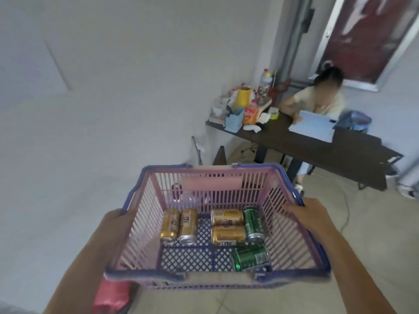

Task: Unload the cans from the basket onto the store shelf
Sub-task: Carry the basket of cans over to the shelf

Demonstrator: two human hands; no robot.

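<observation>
I hold a pink slatted basket (pixel 210 183) with a blue rim and blue mesh floor in front of me, off the ground. My left hand (pixel 114 219) grips its left rim and my right hand (pixel 303 213) grips its right rim. Several cans lie on their sides inside. Two gold cans (pixel 179 225) rest side by side at the left, two more gold cans (pixel 227 226) are stacked in the middle. One green can (pixel 253 224) lies beside them and another green can (pixel 250 257) sits at the near right corner. No store shelf is in view.
A dark table (pixel 317 146) stands at the right with clutter, bottles and a blue bin on it. A person (pixel 317 96) sits behind it with a tablet. A white wall fills the left. Cables run over the tiled floor. Something red (pixel 112 295) lies below the basket.
</observation>
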